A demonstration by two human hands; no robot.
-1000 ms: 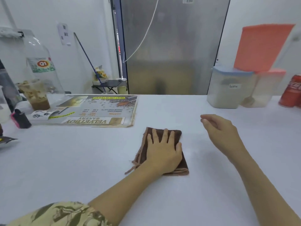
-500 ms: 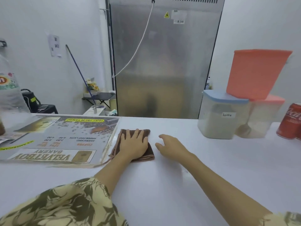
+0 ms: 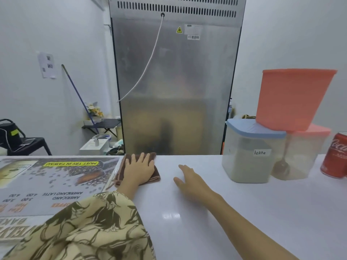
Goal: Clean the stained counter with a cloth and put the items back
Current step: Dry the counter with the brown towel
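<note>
A folded brown cloth [image 3: 156, 173] lies on the white counter [image 3: 244, 212] at its far edge. My left hand [image 3: 139, 169] presses flat on the cloth with fingers spread. My right hand [image 3: 189, 180] rests flat on the bare counter just right of the cloth, fingers straight, holding nothing. A laminated bakery menu [image 3: 56, 181] lies on the counter directly left of the cloth, its edge touching it.
At the right stand a blue-lidded tub labelled latte [image 3: 249, 156], a pink-lidded tub [image 3: 304, 156] with a spoon inside, an orange container [image 3: 293, 98] stacked on both, and a red cola can [image 3: 336, 156]. A steel fridge [image 3: 176, 81] stands behind the counter.
My left hand has pushed the cloth away to the counter's far edge beside the menu. My right hand came down flat onto the counter. The view has tilted upward.
</note>
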